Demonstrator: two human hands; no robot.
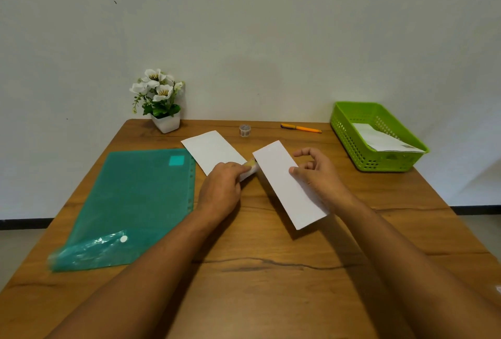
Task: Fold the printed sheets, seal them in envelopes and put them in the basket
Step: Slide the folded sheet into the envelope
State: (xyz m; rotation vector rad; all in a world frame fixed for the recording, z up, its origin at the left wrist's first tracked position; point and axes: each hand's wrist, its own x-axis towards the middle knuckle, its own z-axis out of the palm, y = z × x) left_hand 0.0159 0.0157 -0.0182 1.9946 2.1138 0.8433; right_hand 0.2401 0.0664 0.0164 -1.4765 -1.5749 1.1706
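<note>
White envelope [290,184], pinched at its right edge by the right hand [317,173], tilts above the table [271,284], long axis running far-left to near-right. Left hand [221,189] grips a glue stick [250,166], tip just beside the envelope's left edge.

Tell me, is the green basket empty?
Not empty. The green plastic lattice basket on the table's far right holds white paper envelopes lying inside it. I cannot tell how many.
</note>
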